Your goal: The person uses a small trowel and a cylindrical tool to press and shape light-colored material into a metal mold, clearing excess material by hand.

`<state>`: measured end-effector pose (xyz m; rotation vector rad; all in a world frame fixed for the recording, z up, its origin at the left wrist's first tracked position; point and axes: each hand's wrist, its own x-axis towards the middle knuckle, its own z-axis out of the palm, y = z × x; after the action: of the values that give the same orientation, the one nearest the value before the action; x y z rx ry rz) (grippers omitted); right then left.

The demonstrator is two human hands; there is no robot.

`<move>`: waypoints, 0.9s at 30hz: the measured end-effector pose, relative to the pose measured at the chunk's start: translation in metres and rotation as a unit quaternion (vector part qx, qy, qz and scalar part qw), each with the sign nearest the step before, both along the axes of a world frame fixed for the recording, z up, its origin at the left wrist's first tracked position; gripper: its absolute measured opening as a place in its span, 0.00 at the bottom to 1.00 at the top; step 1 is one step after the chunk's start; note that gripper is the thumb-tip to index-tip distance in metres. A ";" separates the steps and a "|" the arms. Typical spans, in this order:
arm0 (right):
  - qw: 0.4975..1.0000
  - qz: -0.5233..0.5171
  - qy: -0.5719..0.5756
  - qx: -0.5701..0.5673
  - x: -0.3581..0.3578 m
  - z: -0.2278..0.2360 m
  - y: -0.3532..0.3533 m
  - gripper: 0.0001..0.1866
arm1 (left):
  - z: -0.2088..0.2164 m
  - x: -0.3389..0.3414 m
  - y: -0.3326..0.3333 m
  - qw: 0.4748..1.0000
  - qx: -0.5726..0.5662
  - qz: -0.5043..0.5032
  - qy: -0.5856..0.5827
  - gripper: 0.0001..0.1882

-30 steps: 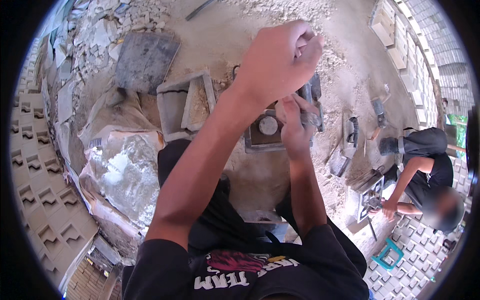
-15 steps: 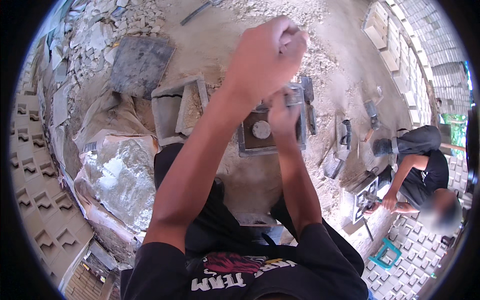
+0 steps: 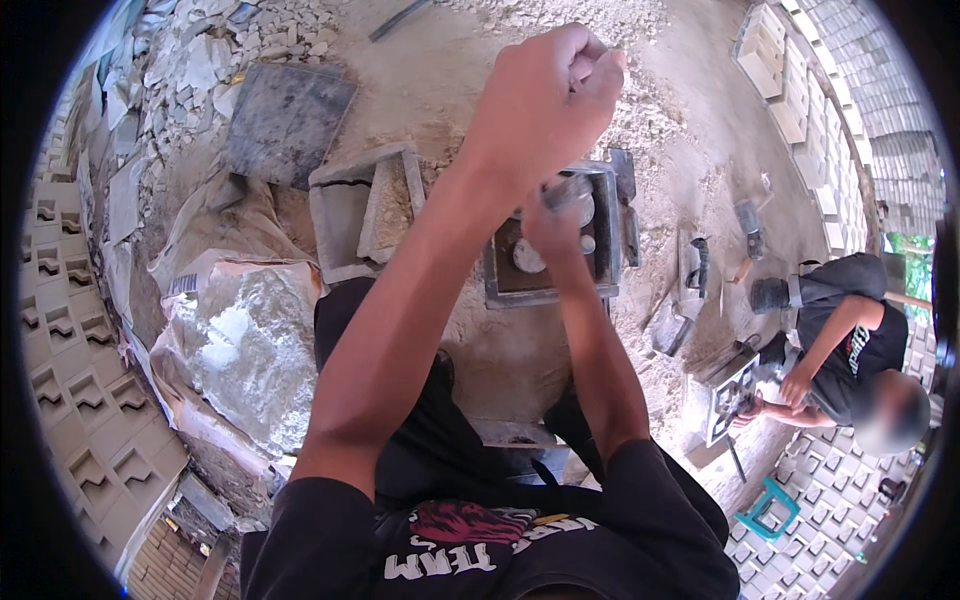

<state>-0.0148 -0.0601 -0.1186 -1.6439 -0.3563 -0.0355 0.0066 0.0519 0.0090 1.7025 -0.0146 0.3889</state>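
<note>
In front of me on the dusty ground lies a square grey mould frame (image 3: 520, 298). Inside it are round pale grey shapes, among them a whitish disc (image 3: 528, 257) at the near left. My left hand (image 3: 560, 90) is raised above the far side of the frame, its fingers curled into a fist. What it holds, if anything, is hidden. Lower down, my right hand (image 3: 552, 225) is over the middle of the frame, smeared by motion. Its fingers cannot be made out, and it covers part of the round shapes.
Left of the frame stand a grey box-like mould (image 3: 330, 225) and an opened sack of whitish powder (image 3: 245, 345). A dark flat plate (image 3: 288, 125) lies beyond. Trowels (image 3: 668, 325) and a hammer-like tool (image 3: 748, 225) lie right. A co-worker (image 3: 850, 320) crouches at the far right.
My right hand has shifted slightly left and down, showing more of the round shapes in the frame. My left fist stays raised. The co-worker's hands have moved slightly.
</note>
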 end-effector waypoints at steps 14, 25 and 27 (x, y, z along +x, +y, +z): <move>0.993 0.083 0.061 -0.060 0.004 0.025 -0.028 0.19 | 0.007 -0.004 0.003 1.000 -0.004 -0.011 -0.003 0.16; 0.981 0.118 0.138 -0.064 0.000 0.014 -0.036 0.16 | -0.002 0.000 -0.001 1.000 -0.021 -0.005 -0.004 0.16; 0.984 0.082 0.158 -0.011 -0.003 0.051 -0.035 0.15 | -0.002 -0.003 0.002 0.999 0.020 -0.006 -0.030 0.16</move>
<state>-0.0174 -0.0955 -0.0673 -1.6049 -0.2485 0.3512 0.0038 0.0544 0.0069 1.7288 -0.0770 0.4333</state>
